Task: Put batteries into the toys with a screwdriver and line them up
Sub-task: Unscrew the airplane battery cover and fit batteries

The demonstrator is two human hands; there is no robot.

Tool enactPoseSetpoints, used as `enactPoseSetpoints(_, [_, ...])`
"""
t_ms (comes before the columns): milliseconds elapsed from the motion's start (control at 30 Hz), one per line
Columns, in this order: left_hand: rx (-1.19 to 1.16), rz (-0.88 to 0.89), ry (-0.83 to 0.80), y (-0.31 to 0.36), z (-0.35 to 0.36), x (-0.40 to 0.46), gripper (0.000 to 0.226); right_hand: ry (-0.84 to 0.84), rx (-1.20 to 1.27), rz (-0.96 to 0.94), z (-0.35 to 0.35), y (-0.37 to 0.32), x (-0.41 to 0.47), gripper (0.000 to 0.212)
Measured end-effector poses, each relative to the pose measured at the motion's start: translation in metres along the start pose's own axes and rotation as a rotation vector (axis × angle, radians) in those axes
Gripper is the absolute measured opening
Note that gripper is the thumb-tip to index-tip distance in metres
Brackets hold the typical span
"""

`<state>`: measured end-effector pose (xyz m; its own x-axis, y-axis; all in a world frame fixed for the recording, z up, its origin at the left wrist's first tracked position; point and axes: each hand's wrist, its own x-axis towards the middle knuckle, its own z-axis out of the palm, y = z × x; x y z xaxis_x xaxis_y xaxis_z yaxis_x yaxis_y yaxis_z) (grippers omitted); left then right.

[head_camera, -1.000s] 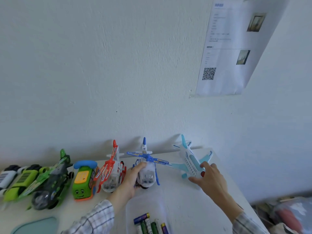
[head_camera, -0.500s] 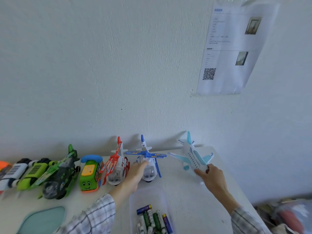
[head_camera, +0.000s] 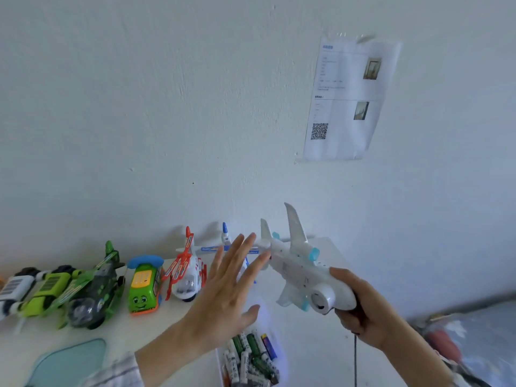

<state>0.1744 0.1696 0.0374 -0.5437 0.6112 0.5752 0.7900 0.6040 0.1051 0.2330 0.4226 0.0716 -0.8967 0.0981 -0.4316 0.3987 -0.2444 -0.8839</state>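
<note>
Holding white plane in R grip | L grip released, fingers spread | clear bin w/ batteries

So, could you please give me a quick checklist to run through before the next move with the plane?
1. Right hand grips the plane by its nose: ok.
2. Plane lifted off the table, belly turned up: ok.
3. Left hand open, holding nothing: ok.
4. Batteries in the box within reach: ok.
5. Screwdriver in view: not ok.
6. Battery cover open or screwed: cannot tell.
</note>
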Motion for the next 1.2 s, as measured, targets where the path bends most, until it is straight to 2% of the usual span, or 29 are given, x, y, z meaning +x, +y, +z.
enactPoseSetpoints(133, [0.164,0.148,0.031,0.001,-0.015,0.003,0.105,-0.142,-0.005,0.104,0.022,0.008,-0.026,0.035])
enactPoseSetpoints(467, [0.154,0.198,0.134,-0.021,-0.053,-0.049,0.063,-0.386,-0.007,0.193,0.083,0.038,-0.036,0.044])
enactPoseSetpoints(667, [0.278,0.283,0.126,-0.044,-0.083,-0.104,0.056,-0.48,-0.155,0.243,0.13,0.051,-0.048,0.049])
enactPoseSetpoints(733, [0.287,0.257,0.134,-0.046,-0.089,-0.127,0.057,-0.438,-0.262,0.215,0.145,0.054,-0.055,0.045])
enactPoseSetpoints(833, [0.235,0.134,0.081,-0.045,-0.091,-0.161,0.059,-0.223,-0.382,0.026,0.156,0.058,-0.058,0.043])
enactPoseSetpoints(933, [0.202,-0.011,-0.024,-0.046,-0.088,-0.189,0.059,-0.066,-0.322,-0.171,0.157,0.065,-0.058,0.031])
enactPoseSetpoints(1000, [0.243,-0.046,-0.114,-0.047,-0.084,-0.203,0.057,0.02,-0.281,-0.261,0.159,0.068,-0.065,0.023])
enactPoseSetpoints(1100, [0.295,-0.031,-0.208,-0.045,-0.073,-0.215,0.054,0.122,-0.222,-0.415,0.168,0.071,-0.082,0.033])
enactPoseSetpoints(1200, [0.299,-0.012,-0.239,-0.039,-0.062,-0.221,0.054,0.185,-0.363,-0.528,0.182,0.075,-0.102,0.039])
